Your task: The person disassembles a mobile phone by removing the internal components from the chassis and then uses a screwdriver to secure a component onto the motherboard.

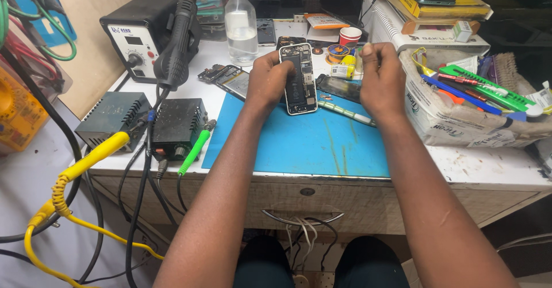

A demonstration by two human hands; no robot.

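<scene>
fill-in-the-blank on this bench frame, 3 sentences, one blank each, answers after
1. The left hand holds an opened phone over a mat whose colour is ____.
2. The right hand is raised beside the phone and pinches something too small to ____.
3. The clear bottle behind the phone has a cap coloured ____.

Missing words: blue; identify; white

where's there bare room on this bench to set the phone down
Free: the near half of the blue mat, between the two forearms, and the white bench strip right of it. Crowded: behind the opened phone in the left hand, and around the tool box.
</scene>
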